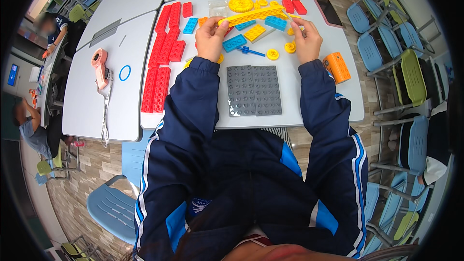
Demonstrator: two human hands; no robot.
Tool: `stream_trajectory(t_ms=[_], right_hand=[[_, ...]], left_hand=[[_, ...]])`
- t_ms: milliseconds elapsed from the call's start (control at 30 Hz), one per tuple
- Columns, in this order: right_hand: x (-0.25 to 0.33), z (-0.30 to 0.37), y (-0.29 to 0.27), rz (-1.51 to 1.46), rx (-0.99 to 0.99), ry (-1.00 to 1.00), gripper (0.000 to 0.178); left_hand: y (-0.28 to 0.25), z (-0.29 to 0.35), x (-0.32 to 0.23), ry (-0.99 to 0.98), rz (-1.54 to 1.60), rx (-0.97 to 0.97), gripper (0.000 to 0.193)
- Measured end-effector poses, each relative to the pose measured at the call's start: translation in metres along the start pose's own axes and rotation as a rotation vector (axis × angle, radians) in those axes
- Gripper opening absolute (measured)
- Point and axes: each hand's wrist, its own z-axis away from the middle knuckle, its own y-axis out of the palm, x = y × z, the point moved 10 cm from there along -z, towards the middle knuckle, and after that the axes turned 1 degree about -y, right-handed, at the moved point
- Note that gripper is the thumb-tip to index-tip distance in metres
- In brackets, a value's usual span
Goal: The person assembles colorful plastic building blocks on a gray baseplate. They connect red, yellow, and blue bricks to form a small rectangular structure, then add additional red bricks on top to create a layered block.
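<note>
Well inside near table edge (pixel 287 123), yellow beam (pixel 253 16).

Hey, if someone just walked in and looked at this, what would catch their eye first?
Probably the long yellow beam above the middle of the table, with the left hand gripping one end and the right hand near the other. Next, the bright red bricks lined up on the left, then the dark grey studded plates at the near edge, between the forearms.
</note>
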Motion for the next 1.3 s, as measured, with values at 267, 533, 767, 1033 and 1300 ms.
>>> stream_trajectory(t_ms=[267, 533, 767, 1033, 1300], right_hand=[[-0.016, 0.001, 0.007, -0.179, 0.025, 0.148, 0.024], [-0.031, 0.008, 0.026, -0.550, 0.131, 0.395, 0.032], [-0.045, 0.009, 0.029, -0.687, 0.043, 0.476, 0.028], [-0.048, 0.007, 0.010, -0.654, -0.125, 0.451, 0.049], [-0.056, 0.008, 0.002, -0.586, -0.135, 0.468, 0.051]], left_hand=[[0.010, 0.010, -0.030, 0.274, -0.380, 0.030, 0.020], [0.017, 0.014, -0.035, 0.327, -0.417, 0.105, 0.023], [0.017, 0.011, -0.019, 0.202, -0.331, 0.122, 0.022], [0.022, 0.010, -0.001, 0.095, -0.139, 0.156, 0.021], [0.032, 0.016, -0.003, 0.063, -0.077, 0.211, 0.022]])
